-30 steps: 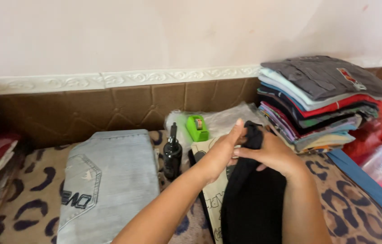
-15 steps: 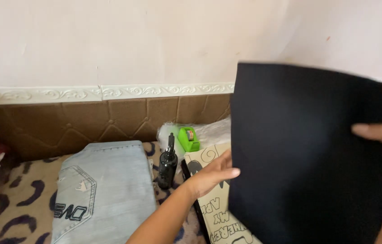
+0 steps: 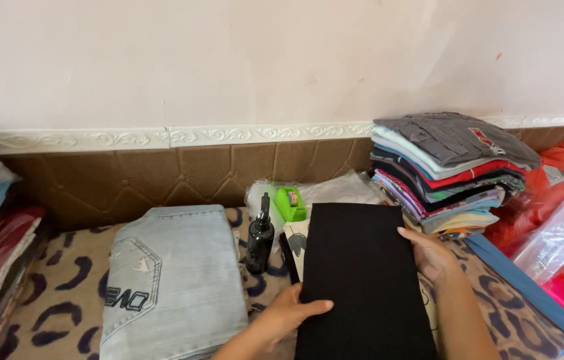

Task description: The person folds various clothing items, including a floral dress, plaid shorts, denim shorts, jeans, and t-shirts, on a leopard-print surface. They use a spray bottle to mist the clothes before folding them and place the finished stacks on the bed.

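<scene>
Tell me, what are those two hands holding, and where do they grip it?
A flat black rectangular panel: the left hand grips its lower left edge, the right hand its right edge.

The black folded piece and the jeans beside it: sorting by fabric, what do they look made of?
Black folded piece: seemingly a matte knit or woven cloth, faintly ribbed; the fibre cannot be told. Jeans: pale blue denim, going by the stitched seams, pocket and faded wash.
</scene>
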